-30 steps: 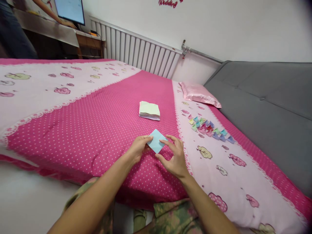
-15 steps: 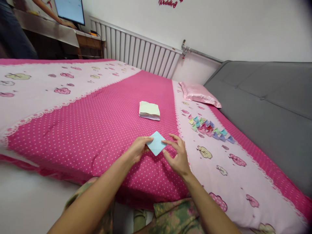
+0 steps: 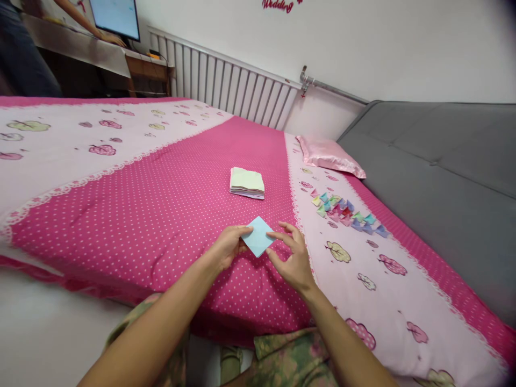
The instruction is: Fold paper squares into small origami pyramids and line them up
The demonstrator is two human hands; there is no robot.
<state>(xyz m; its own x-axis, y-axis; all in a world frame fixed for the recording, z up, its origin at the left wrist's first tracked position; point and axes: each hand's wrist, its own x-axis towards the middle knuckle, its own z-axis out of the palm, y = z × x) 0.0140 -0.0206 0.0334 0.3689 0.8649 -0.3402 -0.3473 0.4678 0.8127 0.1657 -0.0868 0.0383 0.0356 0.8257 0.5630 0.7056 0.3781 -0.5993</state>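
A light blue square of paper point(image 3: 258, 237) is held over the bed's near part, turned so that one corner points toward me. My left hand point(image 3: 229, 243) pinches its left corner, thumb on top and fingers underneath. My right hand point(image 3: 295, 257) is at the right corner with fingers apart; the index fingertip touches the paper, and the thumb tip is by the lower right edge. Beyond the hands lies a stack of paper sheets point(image 3: 247, 183), pale yellow-green on top. To the right, several small folded paper pieces point(image 3: 342, 208) in many colours lie grouped on the bedspread.
The pink dotted bedspread point(image 3: 173, 193) stretches ahead. A pink pillow point(image 3: 328, 156) rests against the grey headboard point(image 3: 443, 177). By the wall stand a radiator point(image 3: 226, 80) and, at far left, a desk with a monitor point(image 3: 115, 19); another person's hand point(image 3: 112, 40) rests there.
Almost nothing differs. The right thumb tip has shifted very slightly left along the paper's lower right edge, while both hands keep their places.
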